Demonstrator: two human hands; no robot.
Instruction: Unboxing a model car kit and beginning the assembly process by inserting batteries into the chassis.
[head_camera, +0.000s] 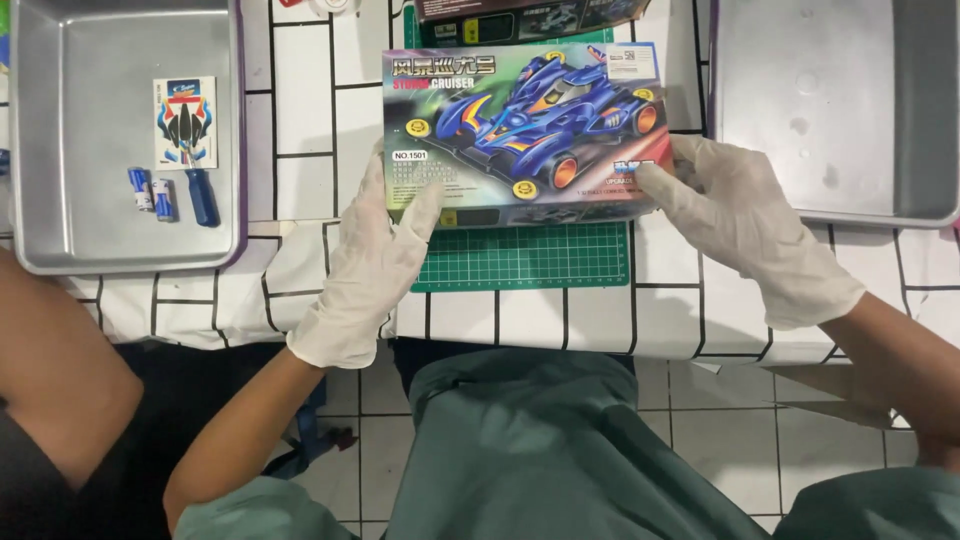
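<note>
A flat cardboard box (520, 130) with a picture of a blue toy racing car lies over a green cutting mat (520, 258) on the table. My left hand (365, 270), in a white glove, grips the box's near left corner. At the near right corner, my gloved right hand (745, 225) holds the box's edge. The box sits roughly level between both hands.
A metal tray (60, 230) at the left holds a sticker sheet (185, 122), two small batteries (152, 192) and a blue-handled screwdriver (202, 196). Another metal tray (850, 100) stands at the right. A second box (520, 15) lies at the far edge. A person's arm (60, 380) is at lower left.
</note>
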